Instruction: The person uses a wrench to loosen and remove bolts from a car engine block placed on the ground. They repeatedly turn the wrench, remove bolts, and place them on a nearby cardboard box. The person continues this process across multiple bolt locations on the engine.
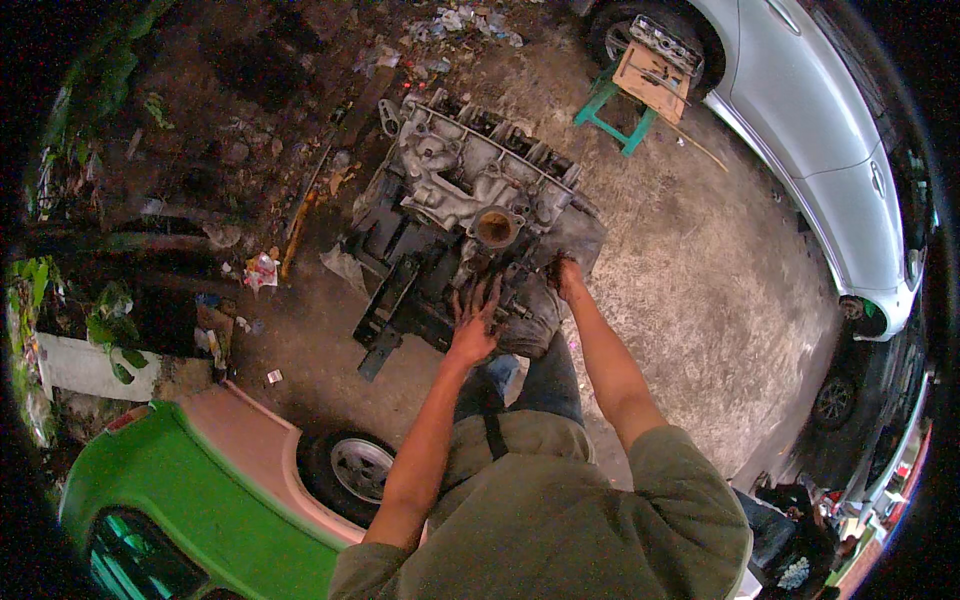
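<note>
A greasy car engine [440, 240] stands in front of me, with a row of valve gear [510, 135] along its far side. A grey cast-metal manifold [430, 180] lies across its upper part and has a round, rust-brown opening [495, 229]. My left hand [474, 325] rests on the engine's near side below that opening, its blackened fingers spread apart. At the engine's right near part, my right hand [566, 277] is closed, its fingertips curled in against dark parts. What those fingers grip is hidden. A dark metal bracket [390, 300] sticks out at the engine's left.
A green stool [633, 135] with a wooden top carries metal parts beside a silver car [800, 100] at the upper right. A green and pink car body [200, 480] with a wheel [360, 468] stands at lower left. Litter [465, 25] and plants [115, 325] edge the ground.
</note>
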Motion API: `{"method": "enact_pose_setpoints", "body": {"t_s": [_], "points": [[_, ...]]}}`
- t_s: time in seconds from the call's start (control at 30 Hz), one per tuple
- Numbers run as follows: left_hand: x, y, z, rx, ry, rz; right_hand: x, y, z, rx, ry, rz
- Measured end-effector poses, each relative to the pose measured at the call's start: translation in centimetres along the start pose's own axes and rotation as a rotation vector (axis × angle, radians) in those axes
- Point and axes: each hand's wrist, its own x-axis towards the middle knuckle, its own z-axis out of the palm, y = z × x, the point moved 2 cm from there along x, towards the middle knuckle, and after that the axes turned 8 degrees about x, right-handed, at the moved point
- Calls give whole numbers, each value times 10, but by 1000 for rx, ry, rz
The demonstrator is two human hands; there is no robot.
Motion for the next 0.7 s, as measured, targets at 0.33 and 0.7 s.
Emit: {"method": "enact_pose_setpoints", "body": {"t_s": [0.33, 0.7], "points": [[1, 4, -6, -1, -27, 3, -6, -6, 8, -113, 9, -6], [3, 5, -7, -8, -18, 1, -21, -7, 18, 136, -61, 50]]}}
